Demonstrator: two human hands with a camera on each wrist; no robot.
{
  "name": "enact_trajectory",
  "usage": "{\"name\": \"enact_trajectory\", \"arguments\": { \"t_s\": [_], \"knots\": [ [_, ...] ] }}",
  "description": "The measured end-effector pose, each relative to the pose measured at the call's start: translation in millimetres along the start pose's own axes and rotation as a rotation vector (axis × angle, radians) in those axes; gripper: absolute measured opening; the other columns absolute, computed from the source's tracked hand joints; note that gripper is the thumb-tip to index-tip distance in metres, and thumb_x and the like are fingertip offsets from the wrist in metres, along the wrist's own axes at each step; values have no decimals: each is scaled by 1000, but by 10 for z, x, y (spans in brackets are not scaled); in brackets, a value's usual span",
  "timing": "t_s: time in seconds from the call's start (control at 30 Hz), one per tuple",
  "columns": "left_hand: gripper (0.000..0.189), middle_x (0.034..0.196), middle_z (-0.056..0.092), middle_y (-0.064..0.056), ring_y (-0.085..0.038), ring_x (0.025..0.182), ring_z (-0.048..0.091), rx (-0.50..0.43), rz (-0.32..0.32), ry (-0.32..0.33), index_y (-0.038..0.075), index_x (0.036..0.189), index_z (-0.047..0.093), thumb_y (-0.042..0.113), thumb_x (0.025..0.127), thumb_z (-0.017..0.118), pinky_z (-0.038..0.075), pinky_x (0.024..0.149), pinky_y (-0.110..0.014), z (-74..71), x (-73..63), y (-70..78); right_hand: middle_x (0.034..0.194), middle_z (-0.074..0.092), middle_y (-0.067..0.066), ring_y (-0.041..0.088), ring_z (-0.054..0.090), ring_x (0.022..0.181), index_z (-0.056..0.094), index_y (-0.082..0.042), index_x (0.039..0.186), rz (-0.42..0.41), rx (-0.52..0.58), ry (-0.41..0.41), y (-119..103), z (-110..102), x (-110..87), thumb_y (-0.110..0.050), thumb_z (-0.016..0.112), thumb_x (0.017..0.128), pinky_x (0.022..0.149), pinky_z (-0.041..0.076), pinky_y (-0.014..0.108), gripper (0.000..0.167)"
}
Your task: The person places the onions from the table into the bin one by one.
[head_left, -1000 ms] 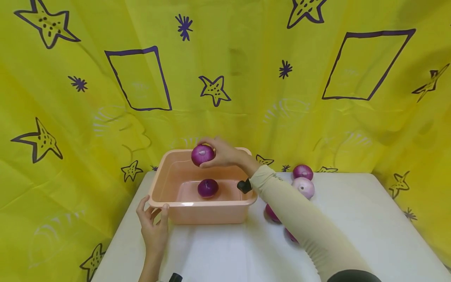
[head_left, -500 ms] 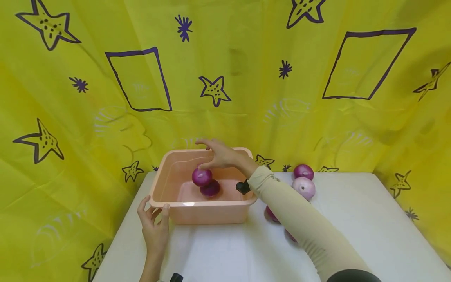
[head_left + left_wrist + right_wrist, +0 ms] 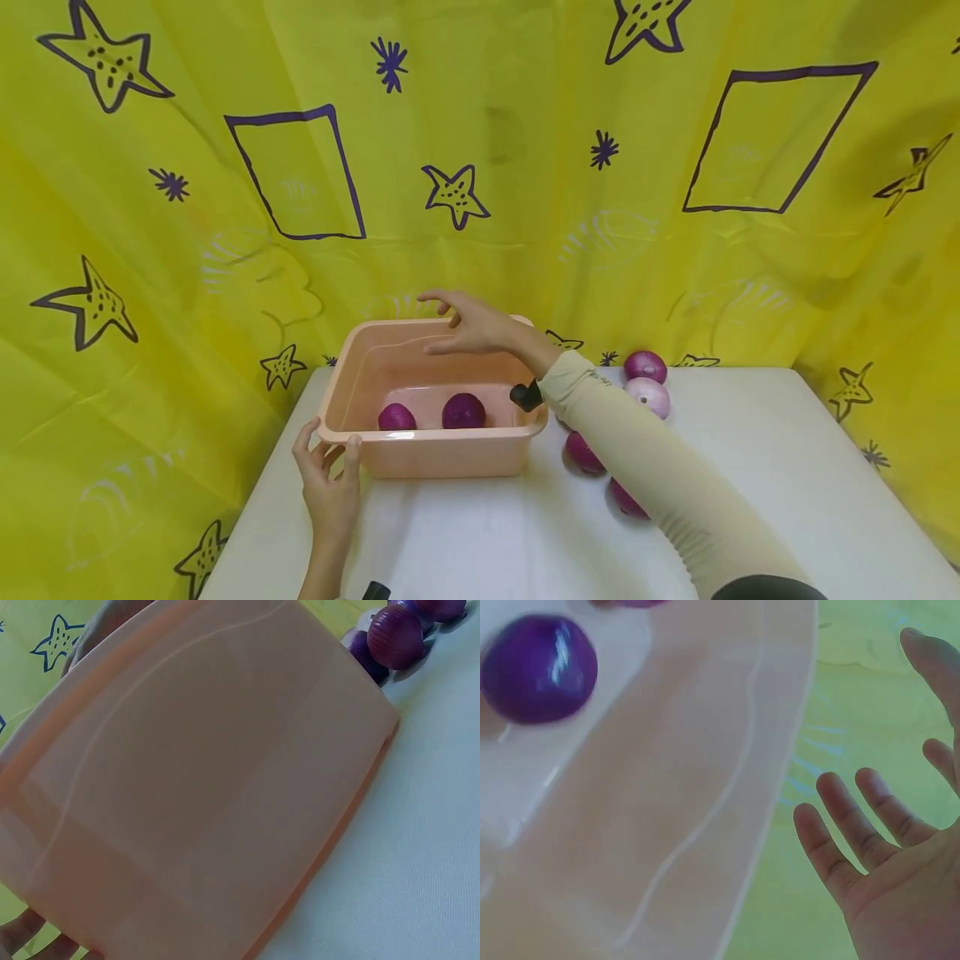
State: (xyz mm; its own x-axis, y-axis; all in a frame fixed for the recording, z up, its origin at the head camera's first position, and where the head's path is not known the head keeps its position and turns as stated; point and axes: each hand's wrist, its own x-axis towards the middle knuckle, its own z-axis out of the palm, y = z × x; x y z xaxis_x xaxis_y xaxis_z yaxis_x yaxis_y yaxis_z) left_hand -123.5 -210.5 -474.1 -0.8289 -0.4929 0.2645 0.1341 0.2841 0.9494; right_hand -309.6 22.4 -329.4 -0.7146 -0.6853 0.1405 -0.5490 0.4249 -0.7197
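Note:
A peach plastic basin (image 3: 442, 457) stands on the white table, with two red onions inside: one near the left (image 3: 397, 417) and a darker one (image 3: 463, 412) right of centre. My left hand (image 3: 328, 487) grips the basin's front left corner, thumb on the front and fingers round the side; the left wrist view shows some fingers (image 3: 22, 930) beside the basin wall. Over the basin's back rim hovers my right hand (image 3: 476, 325), fingers spread and holding nothing. The right wrist view shows its bare palm (image 3: 907, 892) and a glossy purple onion (image 3: 540, 669) in the basin.
Right of the basin lie several more onions, among them a purple one (image 3: 645, 367) at the back, a paler one (image 3: 648, 396) and another purple one (image 3: 583, 452), partly behind my right sleeve (image 3: 645, 450). A yellow patterned curtain (image 3: 465, 100) hangs behind the table.
My right hand has let go of a red onion, which dropped into the basin and now lies at the left. The other onion has shifted right and nearer. The left hand has stayed put.

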Motion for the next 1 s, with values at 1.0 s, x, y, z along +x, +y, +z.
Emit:
{"name": "enact_trajectory", "arguments": {
  "t_s": [1.0],
  "knots": [
    [67,143,54,-21,-15,112,54,-8,-14,10,21,157,26,22,102,65,46,82,-5,8,-7,1,132,63,13,31,65,109,54,-15,146,66,-58,293,812,-603,-1703,-21,85,86,90,56,55,67]
  ]
}}
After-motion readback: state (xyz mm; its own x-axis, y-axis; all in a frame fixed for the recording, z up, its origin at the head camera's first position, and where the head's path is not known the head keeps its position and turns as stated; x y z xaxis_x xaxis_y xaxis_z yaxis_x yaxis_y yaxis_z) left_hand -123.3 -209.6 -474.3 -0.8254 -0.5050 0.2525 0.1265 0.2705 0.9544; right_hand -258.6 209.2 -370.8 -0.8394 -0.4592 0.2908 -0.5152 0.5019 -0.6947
